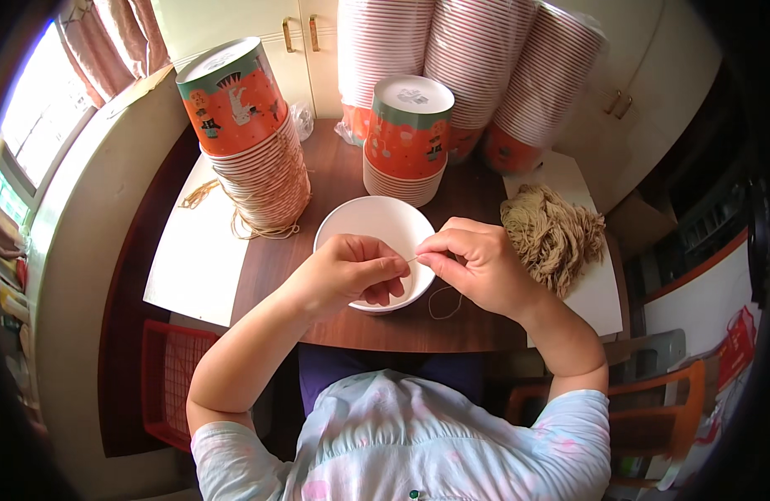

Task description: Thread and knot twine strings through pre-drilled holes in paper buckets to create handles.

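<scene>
A thin tan cord [413, 259] is pinched at the fingertips of both my hands, over the white paper bucket [378, 217] in front of me. My left hand [360, 269] is closed, its thumb and forefinger on the cord and the other fingers curled. From the right, my right hand [472, 257] grips the cord close by, thumb against forefinger. A loose loop of cord hangs below the right hand, beside the bucket. The bucket stands mouth up on the brown table [268, 288], its inside partly hidden by my hands.
Left of the bucket stands a tall stack of upturned orange-and-green buckets [234, 108] with cords draped around it. A shorter stack [410, 138] is behind the bucket, with plastic-wrapped stacks [477, 63] farther back. Tan cord bundles [552, 234] lie at right. A red basket [172, 376] sits lower left.
</scene>
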Demonstrator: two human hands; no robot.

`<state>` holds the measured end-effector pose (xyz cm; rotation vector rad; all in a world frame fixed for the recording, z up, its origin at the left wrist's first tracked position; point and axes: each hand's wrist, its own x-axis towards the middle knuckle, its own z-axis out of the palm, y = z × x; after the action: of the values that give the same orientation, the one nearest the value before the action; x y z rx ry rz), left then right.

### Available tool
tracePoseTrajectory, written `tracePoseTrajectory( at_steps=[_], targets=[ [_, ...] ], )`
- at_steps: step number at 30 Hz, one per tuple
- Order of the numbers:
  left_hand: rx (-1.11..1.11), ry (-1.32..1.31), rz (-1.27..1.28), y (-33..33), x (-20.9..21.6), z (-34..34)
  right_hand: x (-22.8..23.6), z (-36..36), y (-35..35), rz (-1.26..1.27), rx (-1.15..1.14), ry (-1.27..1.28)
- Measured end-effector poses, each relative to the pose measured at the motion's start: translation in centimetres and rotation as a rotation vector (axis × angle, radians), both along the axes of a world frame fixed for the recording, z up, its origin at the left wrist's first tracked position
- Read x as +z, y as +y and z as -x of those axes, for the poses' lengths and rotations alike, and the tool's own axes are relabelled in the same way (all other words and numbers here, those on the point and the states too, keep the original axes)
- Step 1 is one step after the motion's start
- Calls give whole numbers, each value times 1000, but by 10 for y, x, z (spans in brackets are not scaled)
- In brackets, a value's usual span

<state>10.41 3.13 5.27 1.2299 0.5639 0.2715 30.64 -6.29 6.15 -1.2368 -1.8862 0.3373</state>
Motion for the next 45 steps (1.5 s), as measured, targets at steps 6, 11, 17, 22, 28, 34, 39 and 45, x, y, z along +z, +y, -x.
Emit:
tracePoseTrajectory(
  at_steps=[6,11,17,22,28,34,39,45],
  targets=[
    [91,26,-379,5,28,0,8,2,19,580,256,698],
    [117,3,-523,14,59,3,23,11,38,564,418,784],
    [166,69,-681,16,61,14,27,20,42,734,462,922],
    [173,125,-697,12,49,19,17,29,41,415,231,634],
    [546,419,-1488,-4,3,25,18,8,44,-54,30,-125],
    [343,760,-1011,8,-27,41,41,-27,46,-52,-108,-217],
    [312,662,-810,17,-28,26,39,-4,50,15,-19,-106],
    [359,435,-783,3,-41,20,-31,27,50,485,-64,66]
  ],
)
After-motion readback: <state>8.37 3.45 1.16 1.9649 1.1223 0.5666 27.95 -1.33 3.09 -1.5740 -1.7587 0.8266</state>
